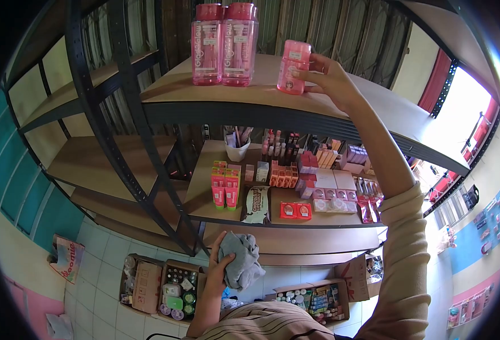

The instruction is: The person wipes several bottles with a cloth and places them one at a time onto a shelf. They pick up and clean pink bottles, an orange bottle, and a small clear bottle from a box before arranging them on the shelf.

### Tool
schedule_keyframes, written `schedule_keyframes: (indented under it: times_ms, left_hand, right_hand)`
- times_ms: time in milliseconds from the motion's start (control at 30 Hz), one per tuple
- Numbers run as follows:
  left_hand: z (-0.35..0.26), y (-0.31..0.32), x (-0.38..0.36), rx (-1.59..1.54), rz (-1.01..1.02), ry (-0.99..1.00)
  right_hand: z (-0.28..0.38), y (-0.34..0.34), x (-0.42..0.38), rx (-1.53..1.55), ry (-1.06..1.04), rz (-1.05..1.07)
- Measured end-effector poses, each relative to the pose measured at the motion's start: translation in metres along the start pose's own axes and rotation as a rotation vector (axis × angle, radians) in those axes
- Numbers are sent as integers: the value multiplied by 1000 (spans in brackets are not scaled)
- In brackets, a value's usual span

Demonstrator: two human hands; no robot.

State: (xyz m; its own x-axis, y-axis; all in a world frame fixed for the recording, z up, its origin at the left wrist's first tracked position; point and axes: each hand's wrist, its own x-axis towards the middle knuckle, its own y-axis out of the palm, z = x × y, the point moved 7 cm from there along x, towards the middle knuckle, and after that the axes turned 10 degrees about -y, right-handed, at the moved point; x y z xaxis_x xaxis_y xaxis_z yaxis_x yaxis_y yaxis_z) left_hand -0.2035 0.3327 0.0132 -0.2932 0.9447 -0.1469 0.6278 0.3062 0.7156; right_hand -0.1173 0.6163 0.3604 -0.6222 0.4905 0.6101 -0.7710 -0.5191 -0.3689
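Observation:
My right hand (332, 76) reaches up to the top shelf, its fingers around a small pink bottle (291, 71) standing upright near the shelf's front edge. Two taller pink bottles with red caps, a left one (207, 51) and a right one (240, 51), stand side by side to its left. Low in front of my body, my left hand (219, 266) grips a crumpled grey cloth (241, 260).
The top shelf board (171, 88) has a dark metal edge. Below, cosmetics boxes (284, 174), pink-green tubes (225, 187) and a white cup (237, 152) fill the middle shelf. Cardboard boxes of bottles, one left (148, 286) and one right (349, 283), sit on the tiled floor.

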Motion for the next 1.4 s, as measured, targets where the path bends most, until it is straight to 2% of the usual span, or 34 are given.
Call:
schedule_keyframes:
  times_ms: [167, 367, 467, 1033, 1133, 1200, 1267, 1333, 1400]
  left_hand:
    - [5, -5, 4, -16, 6, -29]
    - [8, -10, 10, 43, -62, 26]
    - [12, -12, 10, -45, 5, -36]
    - [7, -8, 1, -14, -4, -27]
    - [9, 0, 3, -2, 34, -25]
    - [10, 6, 5, 16, 53, -36]
    - [19, 19, 9, 20, 67, -98]
    - [30, 31, 15, 65, 84, -147]
    - [47, 39, 18, 74, 103, -215]
  right_hand:
    - [1, 2, -1, -7, 25, 7]
    - [1, 6, 0, -13, 2, 29]
    - [3, 7, -1, -11, -10, 43]
    - [-2, 7, -1, -53, 1, 49]
    - [8, -13, -5, -20, -77, -205]
    - [41, -33, -23, -113, -311, -419]
    - [69, -38, -68, -32, -530, -566]
    - [75, -17, -122, -5, -463, -593]
    - [49, 16, -180, -37, -295, -453]
